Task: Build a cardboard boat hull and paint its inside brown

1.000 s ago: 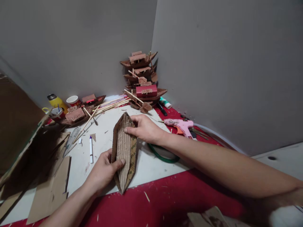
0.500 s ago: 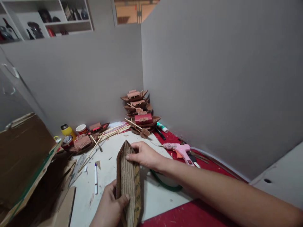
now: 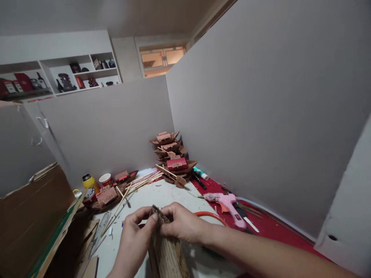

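Note:
A boat-shaped hull of corrugated cardboard stands on the white work surface at the bottom centre, its lower end cut off by the frame. My left hand pinches the hull's far pointed tip from the left, fingers closed on it. From the right, my right hand grips the same tip with closed fingers. Both thumbs meet at the point.
Finished cardboard boats are stacked in the far corner. Wooden sticks, a yellow bottle, a cup and another boat lie at the back left. A pink glue gun rests to the right. Cardboard sheets lean left. Grey partitions enclose the desk.
The camera has tilted up, showing shelves and ceiling. My left hand moved from the hull's near side up to its far tip, joining my right hand there.

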Tool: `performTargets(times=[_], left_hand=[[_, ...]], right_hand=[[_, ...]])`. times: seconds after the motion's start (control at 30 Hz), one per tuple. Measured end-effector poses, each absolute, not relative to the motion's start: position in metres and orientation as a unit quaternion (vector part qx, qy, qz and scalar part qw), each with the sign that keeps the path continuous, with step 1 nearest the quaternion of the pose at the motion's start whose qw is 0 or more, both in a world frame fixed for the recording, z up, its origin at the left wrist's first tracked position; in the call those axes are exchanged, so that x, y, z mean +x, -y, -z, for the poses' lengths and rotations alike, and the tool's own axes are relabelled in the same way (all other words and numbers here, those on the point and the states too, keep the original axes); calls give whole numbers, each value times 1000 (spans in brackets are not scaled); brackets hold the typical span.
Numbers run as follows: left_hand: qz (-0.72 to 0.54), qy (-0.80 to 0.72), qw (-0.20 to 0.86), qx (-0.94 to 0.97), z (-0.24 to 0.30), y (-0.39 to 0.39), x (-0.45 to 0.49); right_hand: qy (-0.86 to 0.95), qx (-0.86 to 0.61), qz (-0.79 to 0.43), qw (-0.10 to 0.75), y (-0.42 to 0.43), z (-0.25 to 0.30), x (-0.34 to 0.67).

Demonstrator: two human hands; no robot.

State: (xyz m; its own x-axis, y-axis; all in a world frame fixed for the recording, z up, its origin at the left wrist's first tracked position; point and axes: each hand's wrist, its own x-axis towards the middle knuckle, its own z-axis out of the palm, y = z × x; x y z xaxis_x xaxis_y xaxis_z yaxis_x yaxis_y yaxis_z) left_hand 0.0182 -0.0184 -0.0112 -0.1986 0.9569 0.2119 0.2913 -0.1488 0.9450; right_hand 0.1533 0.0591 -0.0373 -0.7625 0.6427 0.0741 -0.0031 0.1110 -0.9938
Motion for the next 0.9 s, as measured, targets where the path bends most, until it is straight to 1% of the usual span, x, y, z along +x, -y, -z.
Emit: performTargets(times=[0.2,0.37,0.43,0.63,0.8,0.9], left_hand=[[-535,-552,322,553,20,14,19],[-534,-573,275,557,33,16,18],[-539,-577,276,548,39,15,19],[-545,-577,329,511,50,6,23],[-497,-579,399,508,50,-2,17],[-472,-592,407,510,53,-4,16]], right_hand=[[671,-282,-617,299,-55,47,156],[665,-280,-606,336,-47,57,156],[666,-278,-602,342,-45,63,155],[659,-294,-597,351,-49,80,155],[643,-308,-600,363,-57,83,157],[638,-319,-597,367,-63,87,157]])
